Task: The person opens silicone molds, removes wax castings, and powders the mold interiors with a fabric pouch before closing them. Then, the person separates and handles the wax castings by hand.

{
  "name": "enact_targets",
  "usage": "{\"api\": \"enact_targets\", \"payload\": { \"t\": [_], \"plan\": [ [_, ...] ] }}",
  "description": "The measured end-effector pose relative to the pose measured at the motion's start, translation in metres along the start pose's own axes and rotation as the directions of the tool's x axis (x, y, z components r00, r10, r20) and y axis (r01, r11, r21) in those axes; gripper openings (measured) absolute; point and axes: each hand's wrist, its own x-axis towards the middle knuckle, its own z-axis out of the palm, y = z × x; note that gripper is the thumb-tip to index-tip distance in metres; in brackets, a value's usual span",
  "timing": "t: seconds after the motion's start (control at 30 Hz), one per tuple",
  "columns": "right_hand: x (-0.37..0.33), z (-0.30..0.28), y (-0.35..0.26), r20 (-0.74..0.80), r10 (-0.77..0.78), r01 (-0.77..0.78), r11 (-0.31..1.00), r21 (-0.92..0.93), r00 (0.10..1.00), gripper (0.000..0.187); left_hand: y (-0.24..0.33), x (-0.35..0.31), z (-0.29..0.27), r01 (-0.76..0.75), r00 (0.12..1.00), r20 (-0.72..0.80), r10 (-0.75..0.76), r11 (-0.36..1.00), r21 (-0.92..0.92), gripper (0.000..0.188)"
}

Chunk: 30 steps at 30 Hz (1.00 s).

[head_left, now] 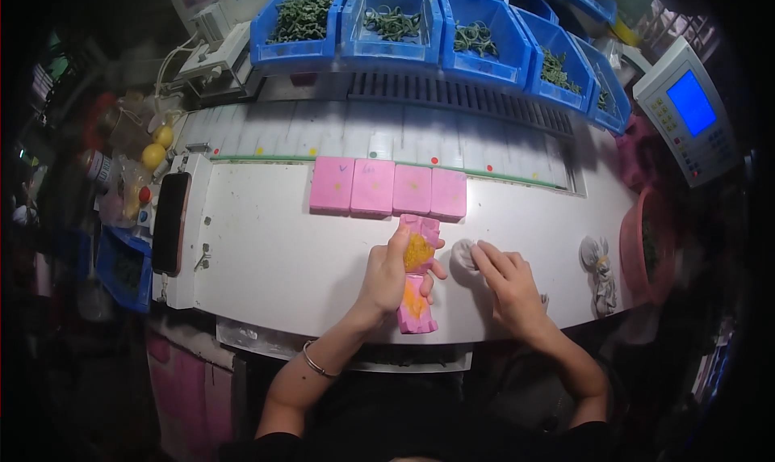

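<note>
My left hand point(381, 280) grips an opened pink rubber mold point(421, 226) above the white table. Its two halves hang one above the other, with yellow-orange patches on their inner faces. My thumb lies along the upper half, and my fingertips show at the right side. Just to the right, my right hand point(512, 294) pinches a small, rounded white cloth-like bundle point(462, 256) in its fingertips, apart from the mold. Beyond the left hand stand several closed pink mold blocks point(332, 186), side by side in a row.
Blue bins point(392, 46) with green pieces line the back. A phone point(172, 224) lies at the left. Toward the right are a tied grey-white bundle point(601, 278), a pink bowl point(632, 252) and a keypad unit with a blue screen point(690, 102).
</note>
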Motion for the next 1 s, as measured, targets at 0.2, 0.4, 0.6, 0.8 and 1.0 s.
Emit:
{"api": "enact_targets", "payload": {
  "t": [0.2,0.4,0.6,0.8,1.0],
  "plan": [
    [0.025,0.004,-0.035,-0.342,-0.195,0.166,0.98,-0.114,0.919,0.049,-0.015,0.009,0.002,-0.039,0.992,-0.118,0.046,0.998,0.057,0.063],
    [0.031,0.014,-0.035,-0.242,-0.179,0.165,0.983,-0.079,0.954,0.043,-0.021,0.001,-0.007,-0.062,0.993,-0.093,0.072,0.993,0.101,0.059],
    [0.032,0.027,-0.041,-0.278,-0.195,0.143,0.97,-0.198,0.94,0.046,-0.02,0.003,-0.002,0.001,0.979,-0.203,0.011,0.998,0.056,0.061],
    [0.036,0.021,-0.043,-0.37,-0.193,0.161,0.98,-0.117,0.909,0.044,-0.018,0.003,-0.006,-0.017,0.988,-0.153,0.027,0.998,0.066,0.051],
    [0.04,0.025,-0.042,-0.282,-0.233,0.195,0.968,-0.156,0.931,0.044,-0.016,0.005,-0.009,0.039,0.989,-0.145,-0.044,0.998,-0.041,0.052]
  ]
}}
